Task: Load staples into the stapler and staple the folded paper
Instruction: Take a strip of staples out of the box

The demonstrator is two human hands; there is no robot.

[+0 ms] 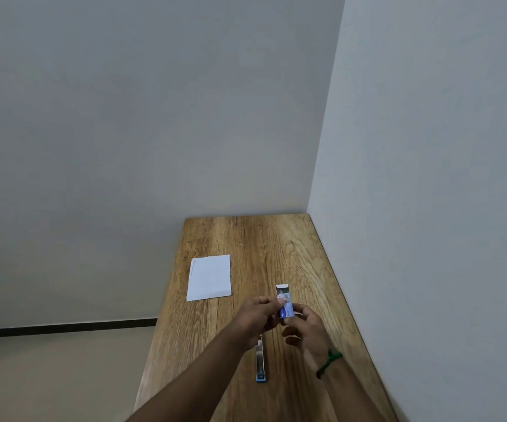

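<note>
Both hands are raised over the table (276, 239): the staple box (285, 301) is pinched by the right hand (310, 333) and its open end worked by left hand (260, 312) fingertips — presumably to extract staples. Below lies the stapler (260, 362); the folded paper (209, 277) waits aside.

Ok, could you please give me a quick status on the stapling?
Both hands on staple box, flap open. Stapler on table, unloaded. Paper untouched. Nothing obstructing.
</note>
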